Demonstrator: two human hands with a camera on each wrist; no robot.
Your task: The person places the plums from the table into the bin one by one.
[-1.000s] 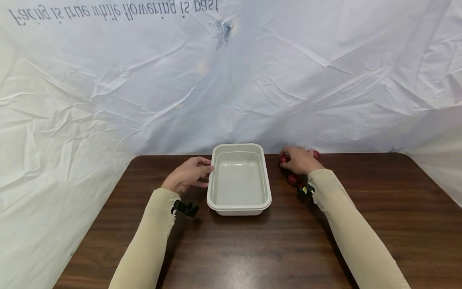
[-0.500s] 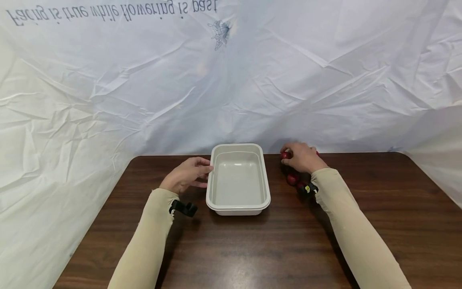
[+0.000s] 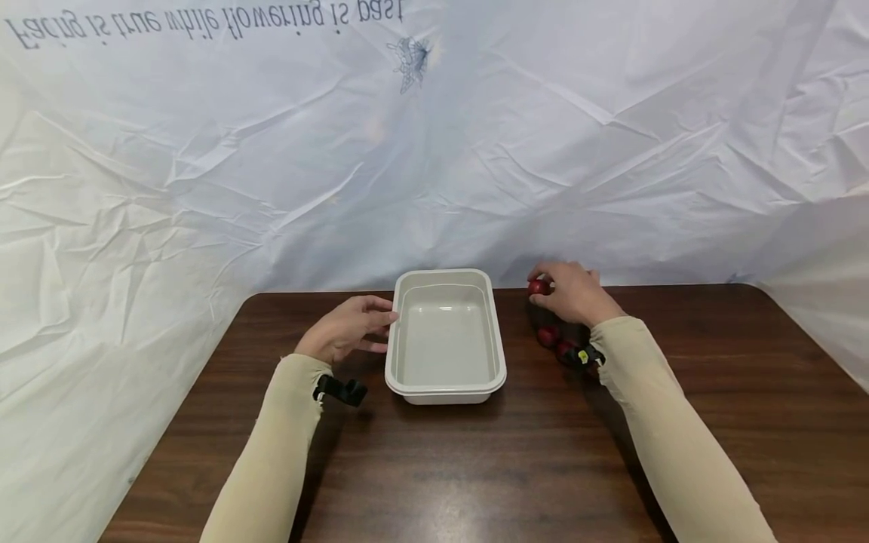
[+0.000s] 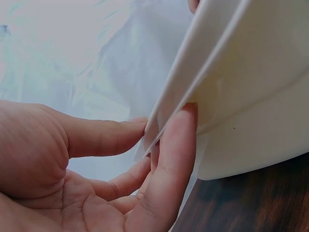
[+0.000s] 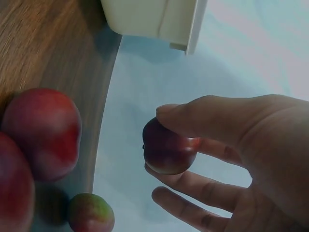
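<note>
Pinching red fruit (image 5: 166, 151) in right hand (image 3: 575, 294), tray rim (image 3: 444, 390) in left hand (image 3: 346, 326)

Makeshift sheeted-off booth, kind of room around it hidden: creased white sheeting (image 3: 536, 166) hung beyond hands (image 3: 348, 329) and to either side of them, flipped printed lettering (image 3: 204, 23) high up; dark wood-grain surface (image 3: 421, 460) beneath hands
</note>
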